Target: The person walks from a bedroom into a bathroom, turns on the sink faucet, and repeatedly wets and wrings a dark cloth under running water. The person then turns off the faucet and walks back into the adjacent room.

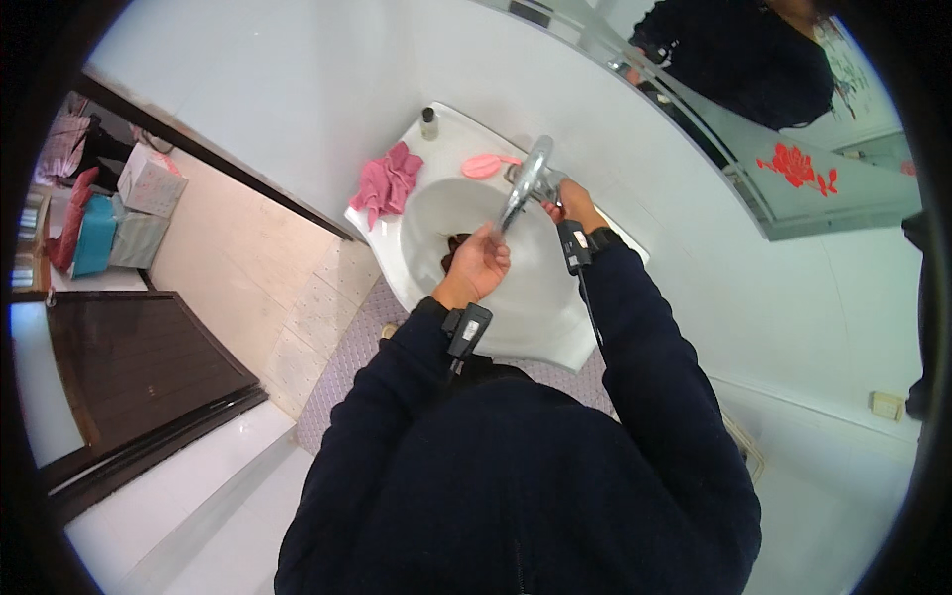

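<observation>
A chrome faucet (531, 175) stands at the back of a white washbasin (550, 327). My left hand (480, 264) is under the spout's end, fingers curled with the palm up; whether anything lies in it cannot be told. At the faucet's right side is my right hand (574, 202), its fingers bent against the chrome body, partly hidden by the wrist and a black device. A dark brown object (455, 245) lies in the basin, partly covered by my left hand. A pink soap dish or brush (482, 166) rests on the ledge left of the faucet.
A pink cloth (387, 184) hangs over the basin's left corner. Near the back corner stands a small bottle with a black cap (428, 124). A mirror (818, 178) with a red flower is on the wall at right. Boxes (151, 178) stand beyond the doorway at left.
</observation>
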Motion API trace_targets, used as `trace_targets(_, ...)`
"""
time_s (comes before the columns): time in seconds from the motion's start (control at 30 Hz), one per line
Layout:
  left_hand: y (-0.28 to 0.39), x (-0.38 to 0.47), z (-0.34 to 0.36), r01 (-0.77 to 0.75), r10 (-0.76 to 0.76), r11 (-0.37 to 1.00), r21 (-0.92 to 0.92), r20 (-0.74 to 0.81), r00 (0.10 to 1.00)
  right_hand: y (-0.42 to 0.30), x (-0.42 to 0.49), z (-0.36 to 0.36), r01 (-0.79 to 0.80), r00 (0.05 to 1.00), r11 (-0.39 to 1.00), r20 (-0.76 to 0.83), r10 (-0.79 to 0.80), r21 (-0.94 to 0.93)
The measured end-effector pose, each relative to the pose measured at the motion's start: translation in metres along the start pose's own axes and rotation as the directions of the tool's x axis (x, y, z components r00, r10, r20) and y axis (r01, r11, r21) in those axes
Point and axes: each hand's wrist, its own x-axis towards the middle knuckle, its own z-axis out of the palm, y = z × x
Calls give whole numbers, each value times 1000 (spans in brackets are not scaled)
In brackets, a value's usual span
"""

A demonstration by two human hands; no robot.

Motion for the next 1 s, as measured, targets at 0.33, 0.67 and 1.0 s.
trace_targets(0.33,2,10,3,4,6,987,160,-61,998,-12,8,-7,-87,942,994,329,61,64)
trace_targets(0.67,-8,31,-20,-141,239,505,851,19,971,42,-25,-26,-114,993,735,91,71,668)
trace_targets(1.0,0,34,-49,-29,18,998,58,186,982,113,-109,56,-479,624,607,732,-272,634)
